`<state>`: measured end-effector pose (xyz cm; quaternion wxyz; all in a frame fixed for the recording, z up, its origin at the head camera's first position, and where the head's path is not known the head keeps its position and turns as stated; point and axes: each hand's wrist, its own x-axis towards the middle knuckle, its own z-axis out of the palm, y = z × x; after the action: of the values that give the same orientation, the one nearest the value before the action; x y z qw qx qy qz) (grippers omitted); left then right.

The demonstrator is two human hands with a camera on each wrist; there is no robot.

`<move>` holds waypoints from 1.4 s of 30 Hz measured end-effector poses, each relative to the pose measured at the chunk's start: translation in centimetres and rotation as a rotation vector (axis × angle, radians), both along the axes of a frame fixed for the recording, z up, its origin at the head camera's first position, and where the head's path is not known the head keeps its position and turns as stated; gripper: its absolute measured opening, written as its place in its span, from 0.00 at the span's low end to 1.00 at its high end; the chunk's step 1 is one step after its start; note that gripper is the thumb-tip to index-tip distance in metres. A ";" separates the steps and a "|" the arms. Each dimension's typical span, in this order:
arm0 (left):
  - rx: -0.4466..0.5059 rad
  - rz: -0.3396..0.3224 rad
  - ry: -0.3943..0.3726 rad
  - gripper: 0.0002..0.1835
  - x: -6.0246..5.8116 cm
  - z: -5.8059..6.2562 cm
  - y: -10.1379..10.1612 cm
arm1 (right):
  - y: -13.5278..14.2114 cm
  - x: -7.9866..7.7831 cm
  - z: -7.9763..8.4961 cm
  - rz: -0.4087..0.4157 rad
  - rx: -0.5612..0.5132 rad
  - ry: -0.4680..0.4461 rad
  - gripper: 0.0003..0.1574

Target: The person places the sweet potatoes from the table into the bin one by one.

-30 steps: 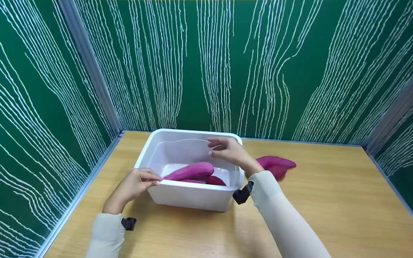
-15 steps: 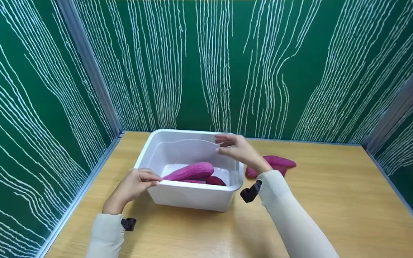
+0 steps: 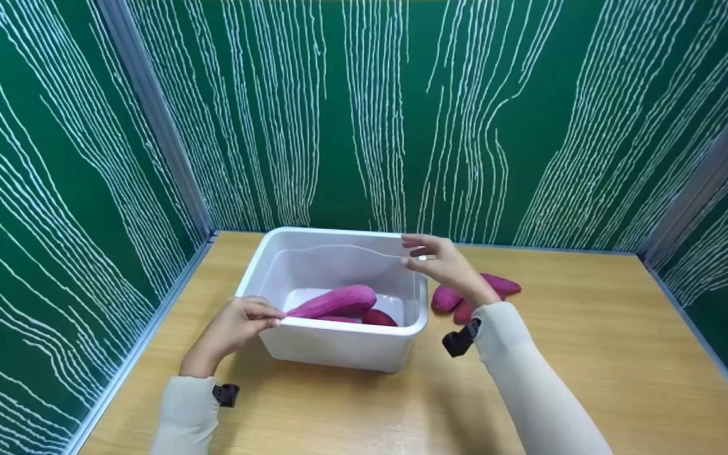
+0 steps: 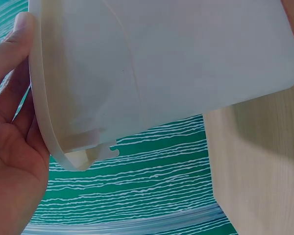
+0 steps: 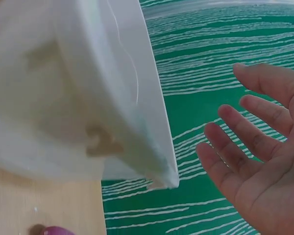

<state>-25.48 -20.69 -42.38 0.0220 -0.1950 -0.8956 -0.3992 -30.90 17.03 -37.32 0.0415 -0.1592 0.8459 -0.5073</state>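
By the near left corner of the white tub (image 3: 339,346), the left hand (image 3: 234,325) pinches the rim between thumb and fingers; inside, a long purple sweet potato (image 3: 342,302) rests over others, its axis mostly sideways, thin end towards that hand; just right of the tub, loose sweet potatoes (image 3: 445,300) lie on the desk (image 3: 591,354); the rightmost one (image 3: 502,283) tapers to the right; the right hand (image 3: 445,264), the nearer to them, is raised by the tub's far right corner, fingers parted, gripping nothing; from its fingertips they lie lower, rightward and back towards the person, partly hidden by it; beyond stands a white-lined green panel (image 3: 332,158).
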 end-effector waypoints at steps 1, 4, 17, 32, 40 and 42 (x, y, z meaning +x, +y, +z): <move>-0.001 0.000 0.001 0.07 0.0 0.0 0.0 | 0.2 0.0 -0.1 -0.009 -0.003 -0.002 0.34; -0.001 0.007 -0.003 0.07 0.1 0.0 0.0 | 1.0 -0.1 -0.3 -0.034 -0.007 -0.010 0.34; -0.001 -0.005 0.016 0.06 0.0 0.1 0.0 | 4.6 0.5 -1.5 -0.107 -0.021 -0.041 0.35; 0.008 0.008 0.002 0.07 0.0 -0.1 -0.1 | 8.6 -0.6 -5.7 -0.236 -0.019 -0.071 0.36; -0.005 0.022 0.005 0.07 0.1 0.0 0.0 | 10.5 -0.4 -7.5 -0.236 0.013 -0.118 0.39; -0.002 0.011 0.011 0.07 0.0 0.0 0.1 | 11.0 -0.3 -8.0 -0.223 0.027 -0.128 0.40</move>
<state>-25.45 -20.63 -42.43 0.0290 -0.1925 -0.8969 -0.3971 -31.19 28.00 -45.33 0.0410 -0.0308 0.8608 -0.5063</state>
